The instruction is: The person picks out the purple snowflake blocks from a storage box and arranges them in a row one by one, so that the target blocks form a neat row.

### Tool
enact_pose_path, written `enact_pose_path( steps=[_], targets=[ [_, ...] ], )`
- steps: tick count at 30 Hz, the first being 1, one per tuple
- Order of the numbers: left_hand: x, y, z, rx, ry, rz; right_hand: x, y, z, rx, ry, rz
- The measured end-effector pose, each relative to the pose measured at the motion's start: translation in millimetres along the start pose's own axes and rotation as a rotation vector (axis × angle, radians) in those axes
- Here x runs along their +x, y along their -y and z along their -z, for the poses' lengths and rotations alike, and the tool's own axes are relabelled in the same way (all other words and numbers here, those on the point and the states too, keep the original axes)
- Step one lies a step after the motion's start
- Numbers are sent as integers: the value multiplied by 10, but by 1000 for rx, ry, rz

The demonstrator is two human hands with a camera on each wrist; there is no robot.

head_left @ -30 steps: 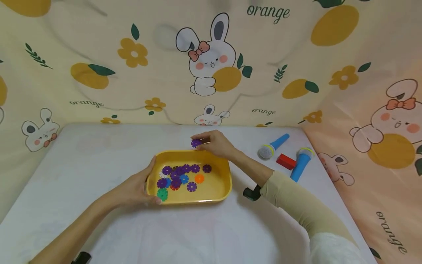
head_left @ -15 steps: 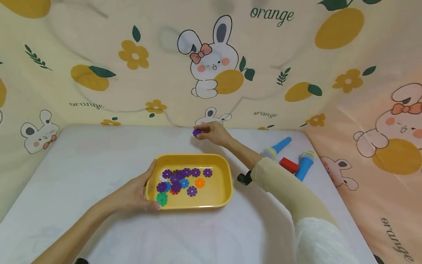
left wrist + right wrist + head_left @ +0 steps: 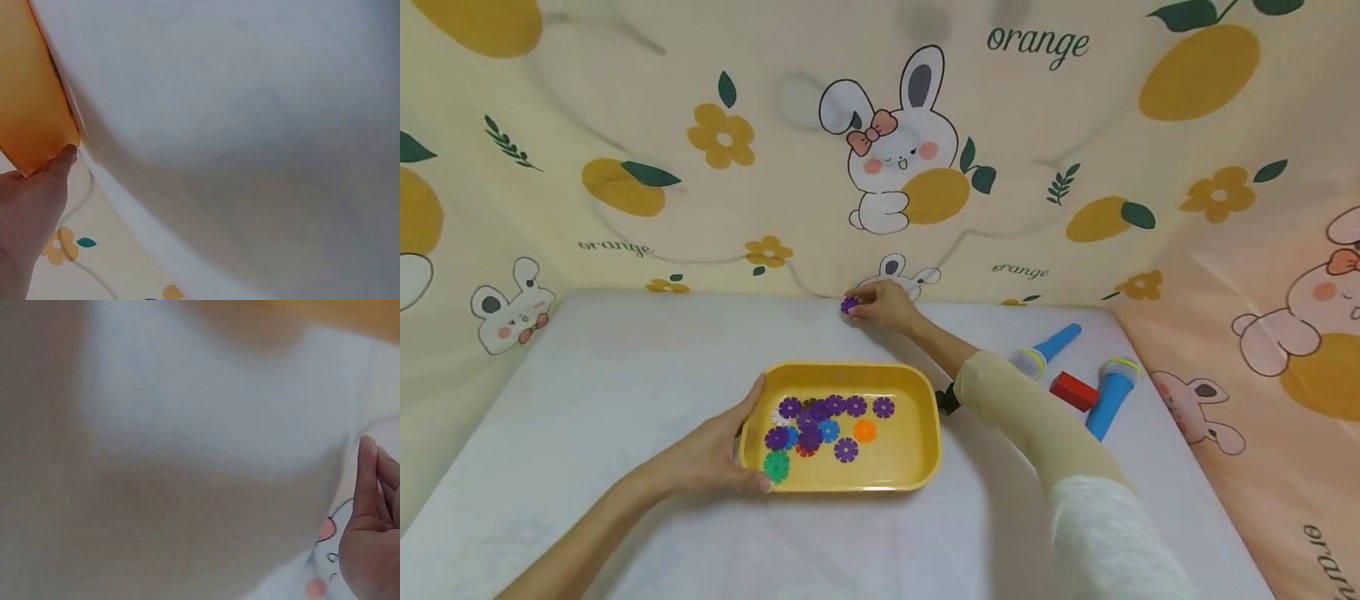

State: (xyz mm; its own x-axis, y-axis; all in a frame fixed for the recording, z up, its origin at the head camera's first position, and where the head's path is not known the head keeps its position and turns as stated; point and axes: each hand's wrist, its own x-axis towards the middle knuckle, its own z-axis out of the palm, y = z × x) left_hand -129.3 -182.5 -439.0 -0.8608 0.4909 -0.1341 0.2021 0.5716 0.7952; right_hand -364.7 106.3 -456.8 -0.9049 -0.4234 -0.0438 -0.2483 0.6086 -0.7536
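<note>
My left hand [image 3: 718, 450] grips the left end of a yellow plastic tray [image 3: 898, 450], thumb at its front corner. In the left wrist view, the left hand's fingers [image 3: 59, 162] lie against the tray's side [image 3: 34, 94]. Beyond the tray's far rim, near the back of the table, my right hand [image 3: 887, 306] pinches a purple notched interlocking disc [image 3: 850, 306]. The disc is nearly all hidden by the fingers [image 3: 365, 475] in the right wrist view. Inside the tray lie several purple discs [image 3: 846, 450], with blue, white and red ones, a green disc [image 3: 777, 467] and an orange disc [image 3: 865, 431].
On the right of the white table [image 3: 647, 350] lie two blue toy microphones, one farther back [image 3: 1060, 340] and one nearer [image 3: 1112, 400]. Between them is a red block [image 3: 1073, 392]. A printed cloth wall [image 3: 700, 208] rises behind the table and along its sides.
My right hand has carried the purple disc from just over the tray's far rim to the back of the table. The left hand keeps its grip. The head view has shifted slightly.
</note>
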Motion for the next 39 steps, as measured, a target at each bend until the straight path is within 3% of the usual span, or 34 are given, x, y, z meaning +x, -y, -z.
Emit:
enact_pose_path(
  steps=[2, 8, 17, 24, 31, 39],
  targets=[
    [-10, -3, -18, 2, 0, 5, 13, -26, -32, 19, 5, -23],
    [-25, -20, -43, -14, 7, 7, -8, -29, -63, 213, 62, -106],
    [-29, -4, -61, -35, 10, 14, -25, -58, -43, 234, 81, -149],
    [-13, 14, -9, -21, -9, 17, -88, 18, 86, 195, 64, -61],
    [-2, -17, 7, 2, -8, 49, -380, 223, 223, 357, 83, 10],
    [-9, -46, -16, -17, 6, 69, -873, 371, 214, 389, 96, 50]
  ],
)
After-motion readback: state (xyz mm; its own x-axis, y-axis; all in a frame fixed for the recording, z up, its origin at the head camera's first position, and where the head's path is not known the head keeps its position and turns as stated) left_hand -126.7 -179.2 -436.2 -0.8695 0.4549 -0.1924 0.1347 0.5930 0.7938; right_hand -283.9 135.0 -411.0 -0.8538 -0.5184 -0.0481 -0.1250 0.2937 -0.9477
